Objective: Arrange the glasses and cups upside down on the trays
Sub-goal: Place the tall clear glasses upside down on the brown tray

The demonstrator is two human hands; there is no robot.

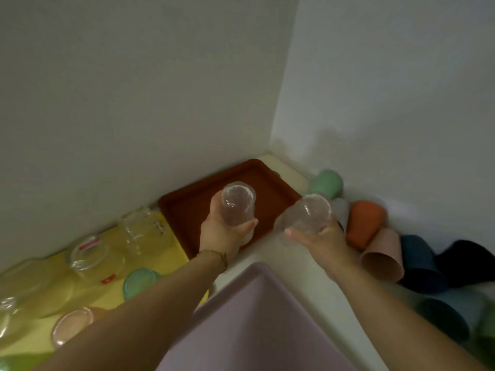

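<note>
Yellow tray (171, 255) loaded with upturned glasses (89, 253); fingers of your left hand (222, 232) wrap the left glass (238, 207) over the unloaded brown tray (187, 210), your right hand (322, 241) likewise grips the right glass (308, 214); coloured cups (365, 223) lie unsorted on the bench (302, 266).

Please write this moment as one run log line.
left hand: grips left glass over red tray | right hand: grips right glass

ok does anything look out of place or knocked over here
Yes: the orange cup, beige cup and teal cup by the right wall lie tipped on their sides in a jumble on the counter, not upside down on a tray. Nothing looks spilled or broken.
</note>
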